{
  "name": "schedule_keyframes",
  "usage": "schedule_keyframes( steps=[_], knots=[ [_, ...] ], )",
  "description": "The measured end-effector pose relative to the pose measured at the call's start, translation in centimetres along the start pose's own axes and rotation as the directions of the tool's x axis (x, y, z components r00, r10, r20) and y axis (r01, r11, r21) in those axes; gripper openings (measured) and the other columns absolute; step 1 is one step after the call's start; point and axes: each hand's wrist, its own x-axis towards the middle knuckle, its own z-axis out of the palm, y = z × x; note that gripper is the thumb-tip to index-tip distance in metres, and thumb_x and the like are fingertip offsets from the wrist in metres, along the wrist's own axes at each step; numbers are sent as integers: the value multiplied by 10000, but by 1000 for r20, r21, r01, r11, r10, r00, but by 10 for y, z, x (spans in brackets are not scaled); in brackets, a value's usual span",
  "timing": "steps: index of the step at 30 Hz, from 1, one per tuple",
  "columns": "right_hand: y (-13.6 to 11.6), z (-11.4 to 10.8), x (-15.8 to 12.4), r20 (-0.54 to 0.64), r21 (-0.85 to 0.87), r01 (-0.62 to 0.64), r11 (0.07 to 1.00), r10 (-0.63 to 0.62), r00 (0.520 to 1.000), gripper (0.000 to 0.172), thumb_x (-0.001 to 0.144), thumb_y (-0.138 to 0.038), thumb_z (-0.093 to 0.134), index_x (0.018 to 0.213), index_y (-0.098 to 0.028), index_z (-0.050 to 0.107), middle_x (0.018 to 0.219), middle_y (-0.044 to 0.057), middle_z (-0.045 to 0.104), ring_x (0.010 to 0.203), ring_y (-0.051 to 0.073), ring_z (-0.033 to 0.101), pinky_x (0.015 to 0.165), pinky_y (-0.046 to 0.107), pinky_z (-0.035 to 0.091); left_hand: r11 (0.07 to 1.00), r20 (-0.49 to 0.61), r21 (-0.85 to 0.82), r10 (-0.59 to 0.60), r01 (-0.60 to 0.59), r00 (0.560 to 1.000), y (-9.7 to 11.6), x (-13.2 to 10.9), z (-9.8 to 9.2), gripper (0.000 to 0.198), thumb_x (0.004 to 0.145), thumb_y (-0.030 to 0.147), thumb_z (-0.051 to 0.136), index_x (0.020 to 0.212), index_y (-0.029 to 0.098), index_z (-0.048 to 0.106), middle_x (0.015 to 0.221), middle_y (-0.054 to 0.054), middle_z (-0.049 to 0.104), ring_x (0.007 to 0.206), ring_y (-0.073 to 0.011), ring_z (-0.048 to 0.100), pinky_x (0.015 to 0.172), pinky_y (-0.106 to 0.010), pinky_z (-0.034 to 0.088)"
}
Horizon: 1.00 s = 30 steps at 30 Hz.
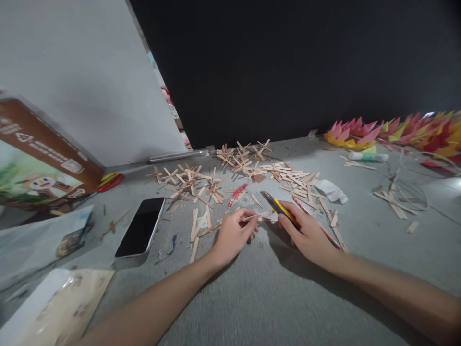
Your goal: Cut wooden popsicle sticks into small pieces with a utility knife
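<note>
My left hand [234,233] is closed in a pinch on a thin wooden stick [256,216] that lies just above the grey floor. My right hand [306,230] is closed on a yellow and black utility knife [279,207], whose tip points up and left beside the far end of the stick. The two hands sit close together near the middle of the view. Heaps of small wooden sticks and glued stick crosses [190,185] spread out behind both hands.
A black phone [141,226] lies to the left, with a brown printed box [39,163] and papers further left. Red-handled scissors [111,181], a small red tube [236,193], a glue stick [367,156] and coloured folded paper shapes [396,129] lie around.
</note>
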Motion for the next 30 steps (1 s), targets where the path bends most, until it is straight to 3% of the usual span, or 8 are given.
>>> schedule_keyframes(
  steps=[9,17,21,24,28,30],
  knots=[
    [-3,-2,0,38,0,8,1000,-8,999,354,1094,-465,455,1273,-202,611,809,8,647,624,172,593,562,276,442,1000,4,13,19,-20,1000,-4,1,0,325,971,493,660,983,168,668,735,-9,691,560,-116,586,546,-228,449],
    [-8,-2,3,123,-67,133,989,-124,985,291,1105,-411,454,1087,-211,665,859,24,696,759,185,633,700,290,478,999,-21,-41,25,-26,999,0,2,-2,353,952,506,689,945,153,682,781,-34,720,541,-110,580,527,-230,451],
    [-6,-2,1,151,-109,175,979,-158,976,291,1105,-395,448,1177,-214,664,859,27,712,746,186,641,703,293,492,990,-133,-71,113,-123,985,2,3,-1,298,972,454,680,891,170,638,846,-40,724,672,-130,663,653,-245,530],
    [-4,-2,-1,117,-107,179,978,-166,979,341,1102,-380,452,1367,-220,597,1028,65,758,844,199,692,796,313,540,974,-217,-163,123,-160,968,0,5,1,283,1000,463,637,963,195,553,1004,-76,761,786,-164,744,762,-298,590],
    [-3,-3,-2,116,-107,211,972,-199,973,430,1093,-343,452,1510,-247,492,1298,110,727,1008,212,727,902,334,561,954,-203,-269,81,-135,976,-7,6,3,351,1003,494,628,1044,242,387,1051,-97,781,723,-186,773,713,-333,610],
    [-5,-3,-2,152,-107,227,968,-210,966,447,1089,-322,452,1530,-255,480,1314,113,724,1028,211,735,920,335,560,955,-179,-265,91,-137,980,-9,5,3,369,1009,493,625,1066,253,349,997,-72,783,693,-189,770,688,-326,603]
  ],
)
